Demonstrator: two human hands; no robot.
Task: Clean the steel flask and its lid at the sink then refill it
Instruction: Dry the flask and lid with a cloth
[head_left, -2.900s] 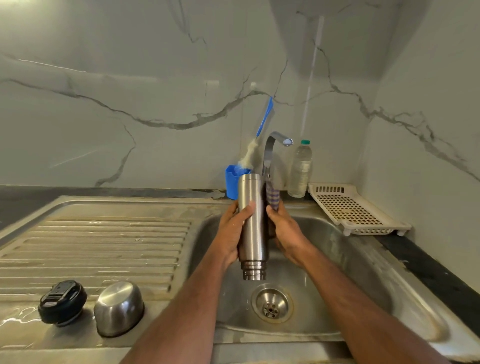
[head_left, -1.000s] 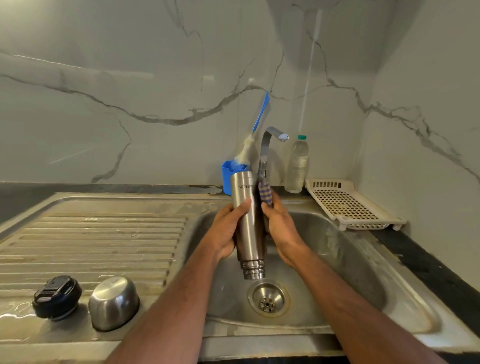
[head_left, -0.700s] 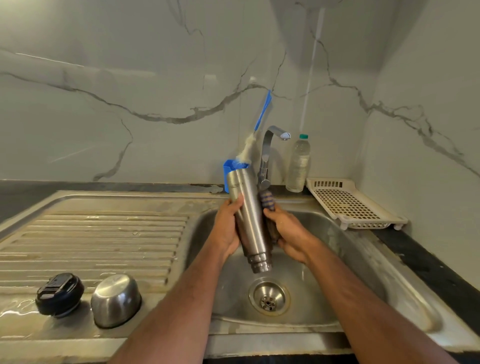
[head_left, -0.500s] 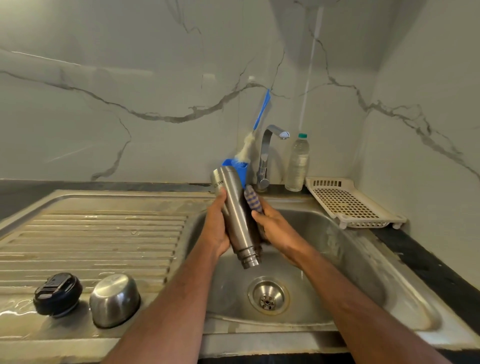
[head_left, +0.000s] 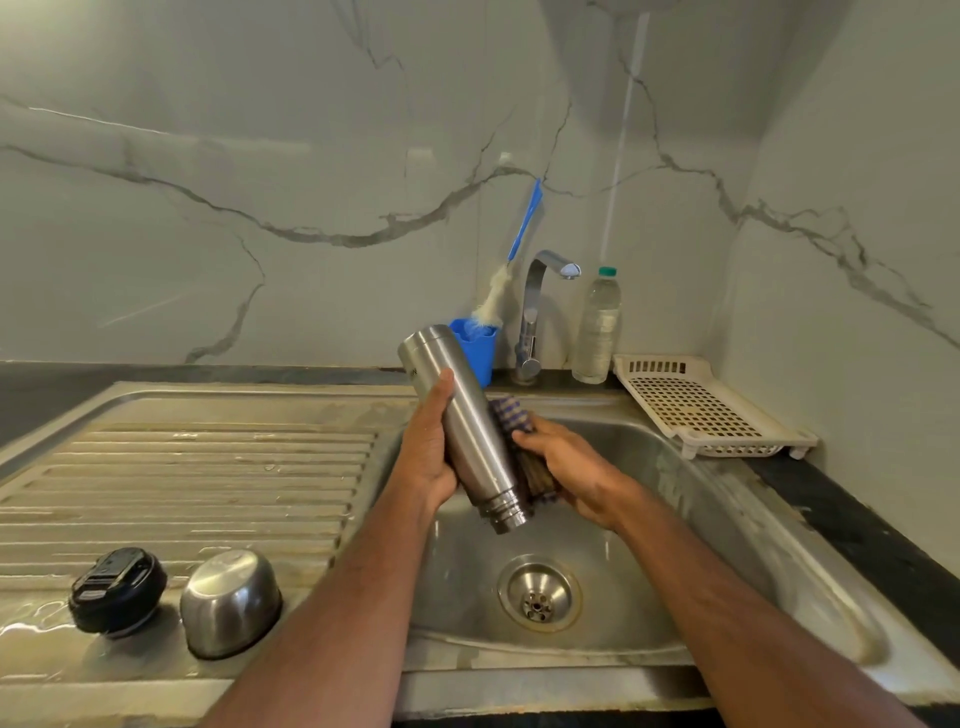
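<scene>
My left hand (head_left: 427, 453) grips the slippery, rigid steel flask (head_left: 466, 427) mid-body; my right hand (head_left: 563, 464) presses a scrubber (head_left: 519, 446).

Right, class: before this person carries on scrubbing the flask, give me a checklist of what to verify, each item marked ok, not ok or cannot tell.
1. Flask held firmly: the left hand grips the steel flask around its body. Ok.
2. Scrubber in contact: the right hand presses a striped scrub pad against the flask's side. Ok.
3. Flask over the sink: its mouth points down above the basin. Ok.
4. Water running from the tap: no stream visible. Not ok for rinsing.
5. Lid parts out of the way: the black lid and steel cap sit on the drainboard. Ok.
6. Inside of the flask clean: cannot tell.
</scene>
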